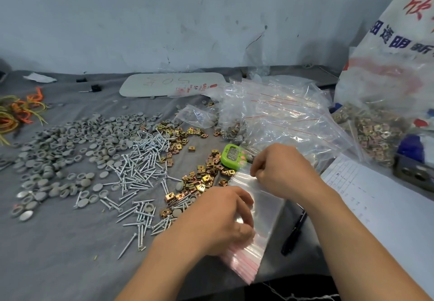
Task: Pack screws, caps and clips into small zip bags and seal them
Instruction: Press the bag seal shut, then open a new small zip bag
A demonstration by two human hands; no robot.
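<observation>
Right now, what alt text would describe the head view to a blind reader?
The left hand and right hand hold a stack of empty zip bags on a grey table; screws, grey caps and brass clips lie spread beside it.

The caps (70, 150) are dull grey, the screws (138, 171) silver, the clips (202, 176) brassy gold, the table cloth (58, 242) dark grey. The zip bags (244, 260) are clear with a red seal line; the timer (232, 156) is bright green, the pen (293, 235) black
</observation>
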